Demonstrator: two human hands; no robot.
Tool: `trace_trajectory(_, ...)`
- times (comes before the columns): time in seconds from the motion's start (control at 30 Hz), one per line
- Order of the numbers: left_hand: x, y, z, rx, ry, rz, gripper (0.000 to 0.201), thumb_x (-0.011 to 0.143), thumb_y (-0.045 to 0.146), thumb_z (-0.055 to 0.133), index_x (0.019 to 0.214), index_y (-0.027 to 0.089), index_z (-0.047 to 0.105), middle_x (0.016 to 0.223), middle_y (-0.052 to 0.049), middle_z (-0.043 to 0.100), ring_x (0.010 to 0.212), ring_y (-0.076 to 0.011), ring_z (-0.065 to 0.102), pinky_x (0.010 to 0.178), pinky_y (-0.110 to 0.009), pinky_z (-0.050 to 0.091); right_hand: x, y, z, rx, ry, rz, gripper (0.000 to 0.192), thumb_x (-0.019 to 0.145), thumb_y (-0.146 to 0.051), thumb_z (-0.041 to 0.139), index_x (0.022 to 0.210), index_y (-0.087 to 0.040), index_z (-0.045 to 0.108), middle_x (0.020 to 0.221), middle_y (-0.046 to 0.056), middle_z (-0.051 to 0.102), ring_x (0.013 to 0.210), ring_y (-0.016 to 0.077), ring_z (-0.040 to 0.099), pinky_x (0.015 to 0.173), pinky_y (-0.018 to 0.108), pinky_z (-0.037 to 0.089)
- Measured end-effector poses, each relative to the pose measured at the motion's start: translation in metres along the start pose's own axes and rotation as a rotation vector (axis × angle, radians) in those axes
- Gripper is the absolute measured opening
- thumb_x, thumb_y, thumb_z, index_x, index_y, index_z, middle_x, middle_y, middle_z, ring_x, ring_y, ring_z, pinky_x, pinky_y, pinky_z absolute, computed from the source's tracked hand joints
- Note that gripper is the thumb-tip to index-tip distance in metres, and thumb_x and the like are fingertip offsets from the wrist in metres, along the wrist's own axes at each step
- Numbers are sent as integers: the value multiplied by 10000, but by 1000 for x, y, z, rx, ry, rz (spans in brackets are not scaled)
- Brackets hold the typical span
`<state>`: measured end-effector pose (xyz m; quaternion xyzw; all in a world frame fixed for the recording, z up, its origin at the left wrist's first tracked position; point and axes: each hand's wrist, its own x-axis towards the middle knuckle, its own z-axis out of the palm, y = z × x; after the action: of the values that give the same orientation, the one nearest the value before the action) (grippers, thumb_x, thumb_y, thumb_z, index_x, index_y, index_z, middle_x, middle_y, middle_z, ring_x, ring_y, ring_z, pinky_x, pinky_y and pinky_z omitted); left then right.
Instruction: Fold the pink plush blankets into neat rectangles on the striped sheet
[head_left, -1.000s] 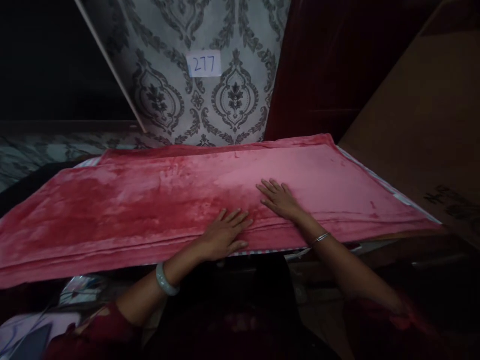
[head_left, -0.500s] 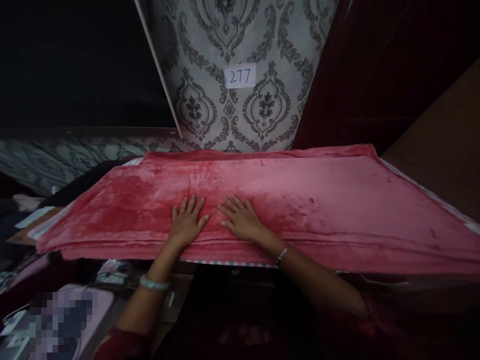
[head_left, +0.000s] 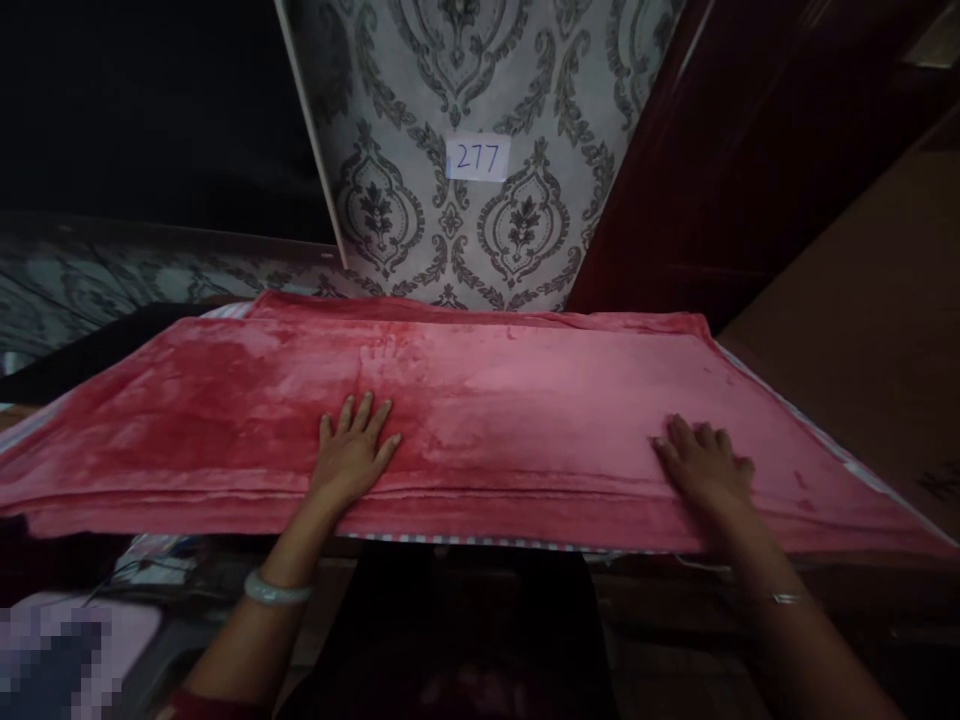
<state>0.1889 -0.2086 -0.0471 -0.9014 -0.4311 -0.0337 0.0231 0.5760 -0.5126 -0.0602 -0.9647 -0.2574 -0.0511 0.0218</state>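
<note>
A plush pink-red blanket [head_left: 480, 400], folded into a long layered strip, lies across the surface in front of me. Its nap shows darker red patches on the left and a paler, smoother area on the right. My left hand [head_left: 350, 450] rests flat on the darker part, fingers spread, a pale bangle on its wrist. Toward the blanket's right end, my right hand [head_left: 705, 460] lies palm down with its fingers apart, slightly blurred; a thin silver bracelet is on that wrist. Neither hand grips anything. A checked edge shows beneath the near fold.
Behind the blanket stands a patterned wall with a paper label [head_left: 478, 158] reading 277. A large dark screen [head_left: 150, 120] is at the back left. Dark red furniture [head_left: 697, 180] and a brown cardboard-like panel [head_left: 855, 290] rise at the right.
My right hand has moved far to the right across the blanket, away from my left hand. The nap around the middle now looks smoother and paler. The view has shifted slightly.
</note>
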Motion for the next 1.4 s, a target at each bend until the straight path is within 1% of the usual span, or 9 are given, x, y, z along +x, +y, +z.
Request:
trace_trajectory(0.1,-1,1,-1,-5,-14,-14,635,1020,502,360,1605,263,292,1690,-76,180,1565,-339,138,1221,-646,182,-7,-62,-6,62,67,-255,651,1024,-477,224,1577,-159,354,1615,210,343,1485,393,302,1104,676,343)
trace_trajectory(0.27,-3,2,-2,-19,-15,-24,629,1018,514,371,1602,291,296,1687,-58,199,1567,-319,139,1228,-626,192,-41,-231,-23,189,-86,-873,637,1011,-458,377,1604,-240,303,1689,107,188,1548,322,172,1195,596,235)
trace_trajectory(0.33,-5,1,-3,-19,-11,-20,631,1016,517,376,1601,295,295,1687,-57,198,1565,-324,146,1227,-634,191,-49,-277,-29,239,-135,-989,646,1018,-468,384,1615,-249,267,1698,80,155,1561,290,129,1219,574,186)
trace_trajectory(0.4,-6,1,-3,-20,-11,-18,631,1015,514,383,1601,297,298,1686,-63,200,1563,-329,155,1224,-643,192,-47,-300,-31,244,-166,-984,628,1030,-461,377,1610,-243,277,1694,76,174,1558,284,145,1224,572,166)
trace_trajectory(0.73,-2,12,-16,-164,-83,-36,678,1000,519,419,1605,241,292,1692,-115,190,1568,-347,115,1226,-661,131,-8,-267,8,224,21,-692,525,1067,-348,256,1555,-222,405,1641,109,332,1513,250,295,1199,513,259)
trace_trajectory(0.93,21,62,-14,-247,-72,342,737,980,570,447,1595,192,297,1674,-159,239,1560,-323,174,1235,-639,138,-11,-264,12,174,46,-699,518,1055,-292,251,1524,-224,461,1623,96,372,1495,260,333,1177,512,300)
trace_trajectory(1.03,24,71,-3,-247,-97,441,726,987,589,429,1598,223,290,1678,-147,229,1562,-319,168,1234,-650,124,-10,-263,16,152,84,-716,521,1044,-268,261,1519,-217,469,1609,98,398,1481,260,358,1166,506,316)
trace_trajectory(1.23,17,36,4,-203,-58,384,683,999,613,371,1598,295,289,1685,-83,242,1569,-323,130,1229,-666,119,-8,-263,20,177,76,-710,529,1044,-292,240,1510,-231,482,1607,93,403,1483,251,356,1156,515,329)
trace_trajectory(1.4,22,-24,-13,-146,-37,98,644,1014,552,399,1584,261,333,1671,-102,280,1552,-324,202,1244,-636,137,-6,-264,19,182,31,-696,537,1042,-300,230,1518,-231,470,1620,81,380,1495,247,334,1168,514,315)
